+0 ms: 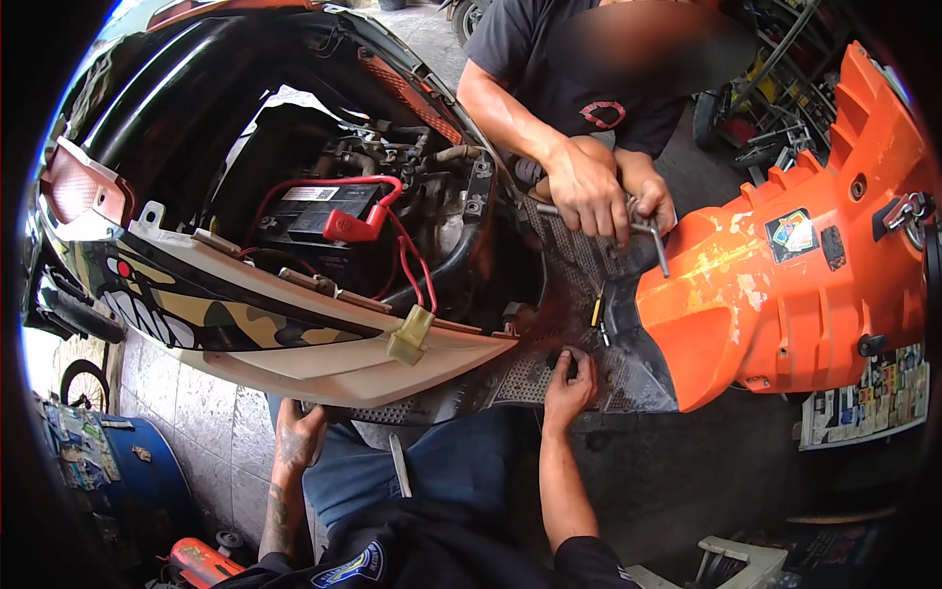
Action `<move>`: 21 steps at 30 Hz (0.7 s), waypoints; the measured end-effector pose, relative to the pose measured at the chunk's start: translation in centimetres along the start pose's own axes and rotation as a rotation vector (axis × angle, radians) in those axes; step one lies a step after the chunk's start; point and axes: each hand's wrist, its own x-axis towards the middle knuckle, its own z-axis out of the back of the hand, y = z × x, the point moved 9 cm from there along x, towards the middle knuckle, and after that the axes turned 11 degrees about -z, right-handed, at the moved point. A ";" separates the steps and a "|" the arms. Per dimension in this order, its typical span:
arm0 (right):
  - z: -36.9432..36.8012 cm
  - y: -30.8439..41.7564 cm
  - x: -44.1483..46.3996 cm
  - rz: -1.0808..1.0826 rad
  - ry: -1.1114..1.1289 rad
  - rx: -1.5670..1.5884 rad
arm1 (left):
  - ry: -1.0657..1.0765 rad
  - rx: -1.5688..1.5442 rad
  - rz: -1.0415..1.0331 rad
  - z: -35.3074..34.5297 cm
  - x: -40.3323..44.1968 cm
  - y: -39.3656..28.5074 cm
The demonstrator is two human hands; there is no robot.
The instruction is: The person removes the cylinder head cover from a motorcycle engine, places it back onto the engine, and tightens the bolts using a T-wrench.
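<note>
My left hand (299, 432) is closed at the lower edge of the scooter's cream and camouflage side panel (324, 358); what its curled fingers hold is hidden. On the black ridged footboard (525, 381), my right hand (569, 385) has its fingers pinched together, with a small dark thing at the fingertips too unclear to name. A yellow and black screwdriver (598, 310) lies on the footboard just beyond it. The battery (322, 212) sits in the open body, with a red cable (399, 221) and a yellowish connector (410, 336) hanging over the panel.
A co-worker's two hands (596, 196) hold a metal T-handle tool (658, 245) above the footboard. An orange front cover (785, 294) rises at the right, with keys (908, 209) in it. A blue drum (142, 466) stands at the lower left.
</note>
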 end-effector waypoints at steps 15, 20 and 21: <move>-0.1 -0.4 -0.1 -0.005 -0.005 0.023 | -0.048 0.053 -0.120 0.5 0.4 -0.4; 0.0 -0.7 -0.1 -0.013 -0.006 0.044 | -0.039 0.051 -0.142 0.4 0.5 -0.1; 0.2 -0.5 -0.1 0.002 -0.023 0.007 | -0.031 0.005 -0.102 0.1 0.5 0.0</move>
